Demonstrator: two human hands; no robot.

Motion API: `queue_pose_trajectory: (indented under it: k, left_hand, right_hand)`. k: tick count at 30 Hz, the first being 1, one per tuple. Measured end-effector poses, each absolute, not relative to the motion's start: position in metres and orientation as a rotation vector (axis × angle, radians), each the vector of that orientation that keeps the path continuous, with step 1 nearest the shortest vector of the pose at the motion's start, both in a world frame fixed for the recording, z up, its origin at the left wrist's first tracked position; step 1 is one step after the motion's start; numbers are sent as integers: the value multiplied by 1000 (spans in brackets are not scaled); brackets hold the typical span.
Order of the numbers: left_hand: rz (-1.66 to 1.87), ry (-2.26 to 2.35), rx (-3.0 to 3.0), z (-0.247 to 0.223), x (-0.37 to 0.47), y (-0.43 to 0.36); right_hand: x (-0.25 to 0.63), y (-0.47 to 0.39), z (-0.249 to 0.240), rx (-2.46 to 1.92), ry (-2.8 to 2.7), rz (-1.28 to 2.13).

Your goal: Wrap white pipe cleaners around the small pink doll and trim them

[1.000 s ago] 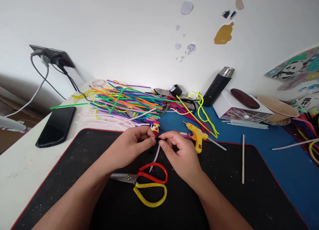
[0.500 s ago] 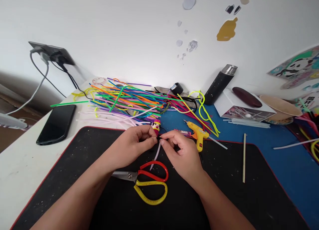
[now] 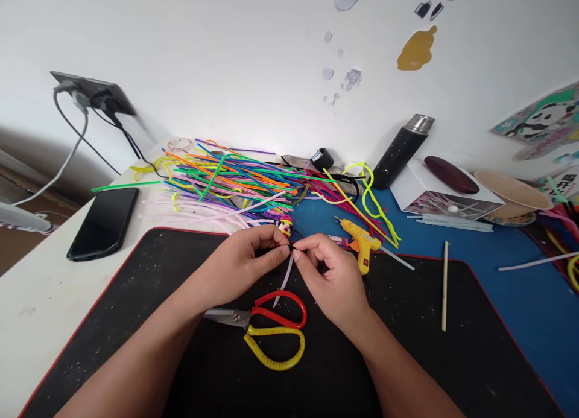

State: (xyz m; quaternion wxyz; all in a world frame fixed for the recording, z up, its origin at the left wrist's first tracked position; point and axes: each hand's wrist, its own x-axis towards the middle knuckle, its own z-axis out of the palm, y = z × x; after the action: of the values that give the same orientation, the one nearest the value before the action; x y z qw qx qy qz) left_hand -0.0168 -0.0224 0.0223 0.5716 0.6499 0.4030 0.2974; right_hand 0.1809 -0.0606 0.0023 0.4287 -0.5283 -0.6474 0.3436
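Above the mat (image 3: 407, 321): two hands; left hand (image 3: 246, 262) and right hand (image 3: 333, 276) each pinch one small black piece (image 3: 292, 247) between fingertips.
Just beyond the fingers: one small doll (image 3: 284, 226).
Nearer the person: one pair of scissors (image 3: 248, 325), two handles, red and yellow; one pale strip (image 3: 283, 280).
Behind the mat: one glue gun (image 3: 363, 241), many pipe cleaners (image 3: 235, 177), one flask (image 3: 401, 155).
Right side: one stick (image 3: 445, 288).

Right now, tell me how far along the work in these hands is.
Looks done: the head of the small figure, with its face. In hand: a black piece, pinched between left hand and right hand. Left, it seems: finishing that piece; scissors and glue gun lie unheld. The figure's lower part is hidden, so I cannot judge it.
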Motion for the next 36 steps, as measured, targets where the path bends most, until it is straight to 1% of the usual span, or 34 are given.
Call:
queue_pose_trajectory:
  k: [6, 22, 36]
  left_hand:
    - [712, 953, 1490, 21, -18, -21]
    - [681, 936, 1469, 22, -18, -21]
    - [724, 936, 1406, 22, -19, -22]
  right_hand:
    - [181, -61, 4, -1308, -1637, 878]
    - [181, -62, 2, -1347, -1681, 770]
    - [180, -63, 4, -1340, -1737, 766]
